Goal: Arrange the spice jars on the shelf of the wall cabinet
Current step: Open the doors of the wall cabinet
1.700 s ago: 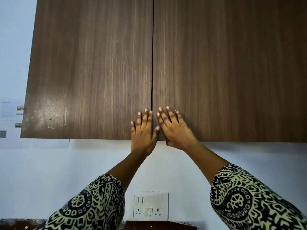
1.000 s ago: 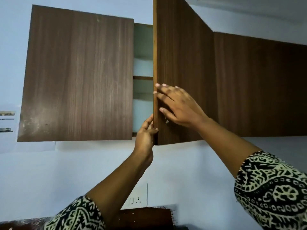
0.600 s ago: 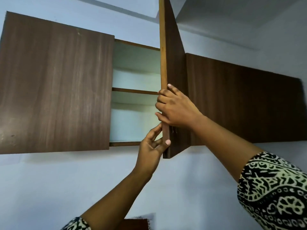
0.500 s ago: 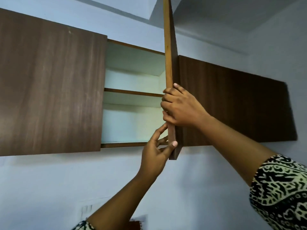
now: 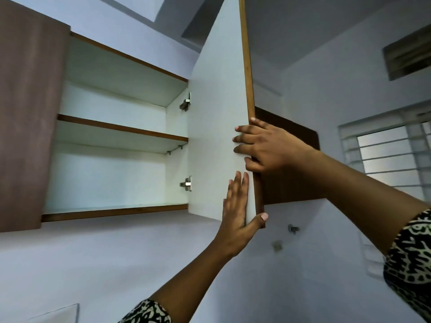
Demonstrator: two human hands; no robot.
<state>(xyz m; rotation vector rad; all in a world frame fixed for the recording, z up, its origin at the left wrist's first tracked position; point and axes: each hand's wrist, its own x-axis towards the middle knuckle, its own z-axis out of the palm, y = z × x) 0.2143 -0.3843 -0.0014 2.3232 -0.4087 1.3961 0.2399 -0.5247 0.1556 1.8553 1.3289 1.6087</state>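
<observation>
No spice jars show anywhere in my view, so I judge them from the task alone: jars of that kind are likely light, stiff and smooth-sided, perhaps breakable glass, and I would take each round its body below the lid, never by the lid alone. They are bound for the brown-edged white middle shelf (image 5: 121, 130) of the wall cabinet (image 5: 112, 166), which sits high, so each jar would go in at full reach. What is held now is the cabinet's right door (image 5: 217, 108), brown wood outside and white inside, swung out on two metal hinges (image 5: 186, 183); I take it for a stiff, fairly light panel. The right hand (image 5: 272, 148) has its fingers curled round the door's free edge. The left hand (image 5: 235, 213) is just below, fingers straight and together on the white face, thumb hooked round the bottom corner. The brown left door (image 5: 30, 113) is closed, and a barred window (image 5: 391, 157) lies off to the right.
</observation>
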